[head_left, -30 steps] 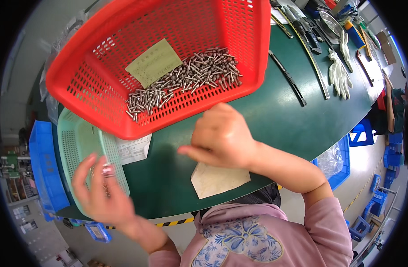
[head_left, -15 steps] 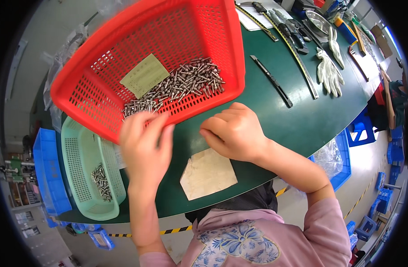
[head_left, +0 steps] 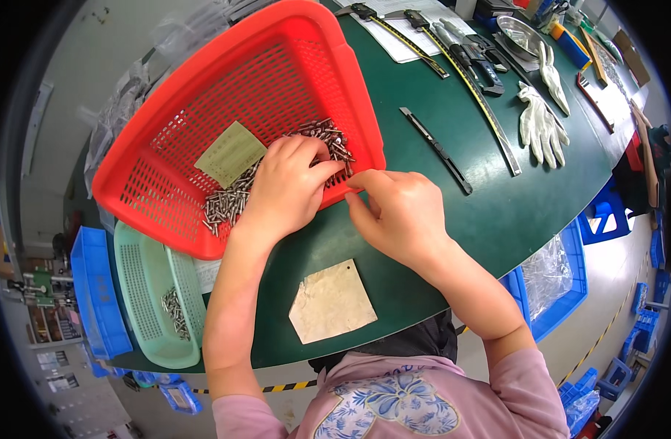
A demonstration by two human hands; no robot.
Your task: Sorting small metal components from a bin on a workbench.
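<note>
Nearest the body, a tan card (head_left: pixel 332 301) flat on the green table (head_left: pixel 496 212); beside it to the left, a pale green basket (head_left: pixel 147 293) with a few metal pins (head_left: pixel 176 313). Above the card, right hand (head_left: pixel 395 214) curled at the near rim of the red basket (head_left: pixel 226 95), fingertips pinched, whether on a screw cannot be told. Left hand (head_left: pixel 284 186) inside the red basket, fingers bent loosely over the heap of small metal screws (head_left: pixel 229 201), next to a yellow-green slip (head_left: pixel 231 154). Farther off, white gloves (head_left: pixel 542 121) and a long ruler (head_left: pixel 489 110)
</note>
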